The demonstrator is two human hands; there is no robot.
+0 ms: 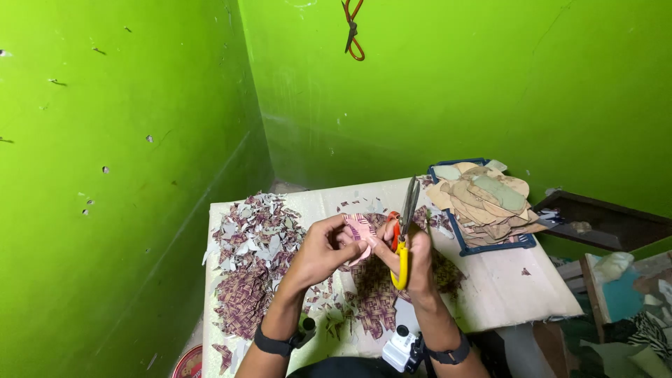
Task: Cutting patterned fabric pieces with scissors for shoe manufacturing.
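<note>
While the left hand point(323, 246) pinches a small pink patterned piece point(360, 228) between thumb and fingertips, the right hand point(414, 260) is closed around the yellow and orange handles of the scissors point(404, 231). Their dark blades point up and away from the person and look nearly shut, just beside the right edge of the piece. The piece sits between the two hands, held above the table point(504, 287) rather than lying on it.

Under and around the hands lie heaps of scraps point(253, 252): pale grey and white bits toward the far left corner, purple woven-pattern offcuts nearer the person and below the wrists. These cover most of the left half of the table and crowd the space beneath the hands. To the right and farther back stands a blue tray point(458, 238) stacked with tan and greenish cut shapes point(483, 199), well apart from the hands. Each wrist wears a dark band; a small white device point(401, 348) sits just beside the right wrist.

A pale cloth-like covering, loose at the edges, tops the table, whose right half is mostly bare. Bright green walls point(126, 175) meet in a corner behind it, pitted with small marks. An orange cord point(353, 28) hangs from the top of the back wall. At the right, beyond the table, lie a dark wooden board point(609, 220) and mixed clutter.
</note>
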